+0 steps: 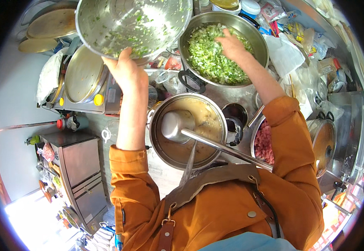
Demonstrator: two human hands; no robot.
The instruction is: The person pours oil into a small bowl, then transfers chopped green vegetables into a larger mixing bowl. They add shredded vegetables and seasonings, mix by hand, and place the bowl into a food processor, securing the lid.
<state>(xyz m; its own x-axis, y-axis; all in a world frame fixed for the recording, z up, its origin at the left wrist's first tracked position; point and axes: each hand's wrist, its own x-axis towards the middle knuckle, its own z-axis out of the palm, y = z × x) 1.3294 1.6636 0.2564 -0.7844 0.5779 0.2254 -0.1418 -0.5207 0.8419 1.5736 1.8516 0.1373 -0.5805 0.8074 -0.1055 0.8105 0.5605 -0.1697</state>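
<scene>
My left hand (128, 70) grips the rim of a large steel bowl (106, 23), tilted at the upper left, with bits of chopped greens stuck to its inside. My right hand (230, 45) reaches into a wide steel pot (263, 56) at the upper right, fingers apart over a heap of chopped green vegetables (213, 59); its fingertips are at the heap, and whether they hold any is not plain. Nearer my body, a steel pot of cloudy broth (208, 117) has a long-handled ladle (177, 125) over it.
Right of the broth pot are a small pot of dark liquid (234, 113) and a bowl of raw minced meat (263, 142), partly behind my sleeve. A lidded pot (323, 141) is farther right. Plastic bags (310, 75) crowd the upper right. Round metal lids (83, 73) lean at the left.
</scene>
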